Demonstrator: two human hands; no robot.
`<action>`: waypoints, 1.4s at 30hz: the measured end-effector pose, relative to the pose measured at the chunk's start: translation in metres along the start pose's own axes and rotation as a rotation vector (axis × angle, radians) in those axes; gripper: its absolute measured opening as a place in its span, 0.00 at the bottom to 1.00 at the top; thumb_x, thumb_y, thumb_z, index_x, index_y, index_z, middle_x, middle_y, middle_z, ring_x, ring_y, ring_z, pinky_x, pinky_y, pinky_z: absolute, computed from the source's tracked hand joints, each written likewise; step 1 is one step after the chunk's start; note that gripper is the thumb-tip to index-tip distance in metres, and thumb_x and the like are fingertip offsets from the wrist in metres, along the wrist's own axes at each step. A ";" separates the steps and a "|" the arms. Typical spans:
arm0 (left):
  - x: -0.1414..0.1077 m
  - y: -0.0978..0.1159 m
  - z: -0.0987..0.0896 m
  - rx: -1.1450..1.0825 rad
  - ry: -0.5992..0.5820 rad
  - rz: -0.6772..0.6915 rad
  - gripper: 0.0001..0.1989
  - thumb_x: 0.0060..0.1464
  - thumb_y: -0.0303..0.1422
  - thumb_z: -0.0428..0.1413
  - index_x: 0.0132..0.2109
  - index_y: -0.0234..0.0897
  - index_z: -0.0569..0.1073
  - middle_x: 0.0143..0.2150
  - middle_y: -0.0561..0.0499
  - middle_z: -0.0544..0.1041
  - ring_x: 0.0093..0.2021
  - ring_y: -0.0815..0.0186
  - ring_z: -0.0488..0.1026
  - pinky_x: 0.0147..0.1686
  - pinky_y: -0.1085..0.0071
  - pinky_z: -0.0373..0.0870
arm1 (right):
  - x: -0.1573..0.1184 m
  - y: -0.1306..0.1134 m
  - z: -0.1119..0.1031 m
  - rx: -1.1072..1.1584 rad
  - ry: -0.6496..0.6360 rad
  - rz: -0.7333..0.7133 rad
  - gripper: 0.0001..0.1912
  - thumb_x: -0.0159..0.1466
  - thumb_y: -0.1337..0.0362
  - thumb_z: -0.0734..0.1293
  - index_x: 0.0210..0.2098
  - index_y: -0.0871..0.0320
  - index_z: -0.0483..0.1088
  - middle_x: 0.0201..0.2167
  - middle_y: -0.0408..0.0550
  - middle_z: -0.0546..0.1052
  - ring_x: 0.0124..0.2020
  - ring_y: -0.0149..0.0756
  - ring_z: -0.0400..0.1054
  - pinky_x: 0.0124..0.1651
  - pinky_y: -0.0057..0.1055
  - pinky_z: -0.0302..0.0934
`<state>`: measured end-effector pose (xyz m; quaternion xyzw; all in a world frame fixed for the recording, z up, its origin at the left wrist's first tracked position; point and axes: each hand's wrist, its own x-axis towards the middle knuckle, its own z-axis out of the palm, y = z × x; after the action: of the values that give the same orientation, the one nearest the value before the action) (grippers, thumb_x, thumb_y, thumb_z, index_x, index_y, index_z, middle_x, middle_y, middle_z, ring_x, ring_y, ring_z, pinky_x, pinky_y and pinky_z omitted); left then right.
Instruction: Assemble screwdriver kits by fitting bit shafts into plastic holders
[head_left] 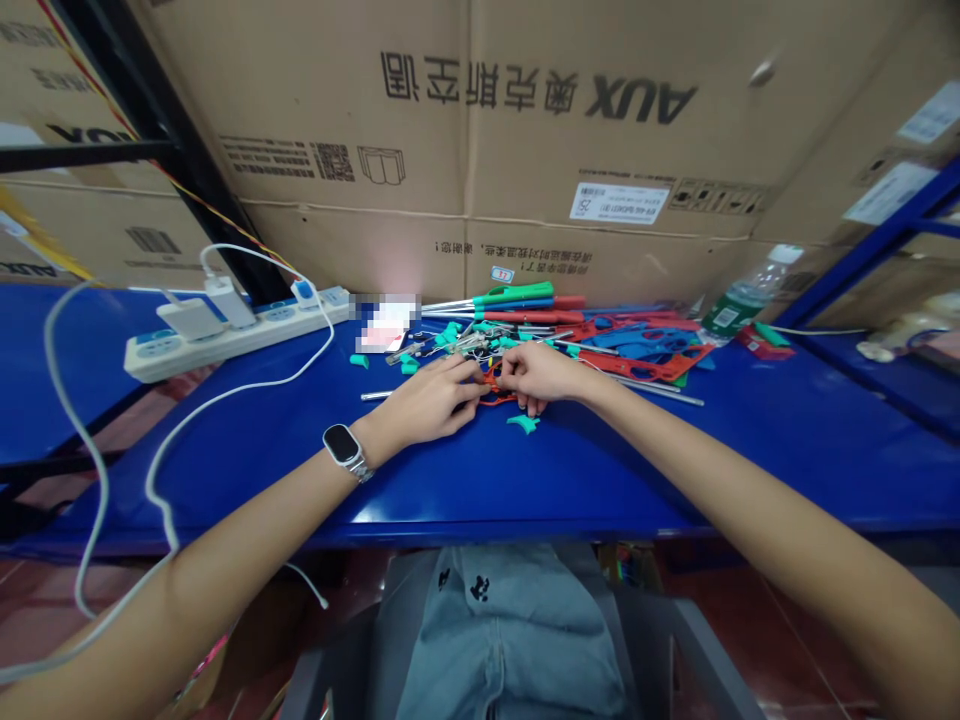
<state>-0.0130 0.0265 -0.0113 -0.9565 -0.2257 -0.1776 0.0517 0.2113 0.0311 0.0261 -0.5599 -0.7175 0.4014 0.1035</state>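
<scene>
Near the middle of the blue table, my left hand point(435, 400) and my right hand point(541, 374) meet over a small orange-red plastic piece point(495, 398). The left fingertips press on its left side; the fingers of the right hand are pinched together at its right. Its full shape is partly hidden by my fingers. A teal curved plastic piece point(523, 424) lies just below the right hand. Behind both hands spreads a heap of small metal and teal parts point(457, 340). A thin metal rod point(376, 396) sticks out to the left of my left hand.
Red and blue plastic frames point(637, 343) and green-handled rods point(517, 296) lie behind. A plastic bottle point(739, 300) stands at right. On the left are a white power strip point(240, 338) and a loose white cable point(217, 402). Large cardboard boxes point(525, 150) wall off the back.
</scene>
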 end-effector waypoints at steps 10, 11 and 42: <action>-0.001 0.001 0.003 -0.010 0.016 -0.009 0.19 0.69 0.31 0.48 0.57 0.34 0.80 0.48 0.40 0.77 0.47 0.54 0.72 0.48 0.55 0.74 | 0.001 -0.006 -0.004 -0.079 -0.022 -0.004 0.12 0.70 0.69 0.66 0.29 0.56 0.64 0.17 0.41 0.76 0.14 0.30 0.70 0.20 0.23 0.65; -0.001 0.001 0.004 0.000 0.020 -0.010 0.19 0.69 0.31 0.48 0.57 0.35 0.80 0.48 0.40 0.77 0.47 0.54 0.72 0.48 0.56 0.74 | 0.002 -0.005 -0.004 -0.076 -0.023 -0.007 0.12 0.70 0.69 0.66 0.30 0.56 0.64 0.17 0.41 0.76 0.14 0.30 0.70 0.20 0.23 0.65; -0.011 0.001 -0.014 -0.063 0.248 -0.133 0.10 0.68 0.32 0.49 0.45 0.37 0.75 0.40 0.45 0.79 0.41 0.58 0.73 0.42 0.60 0.73 | -0.072 0.025 0.015 -0.467 0.157 -0.393 0.06 0.70 0.65 0.67 0.44 0.56 0.76 0.48 0.51 0.79 0.40 0.36 0.73 0.43 0.33 0.62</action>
<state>-0.0266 0.0185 -0.0020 -0.9112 -0.2750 -0.3044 0.0374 0.2458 -0.0383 0.0212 -0.4483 -0.8746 0.1534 0.1027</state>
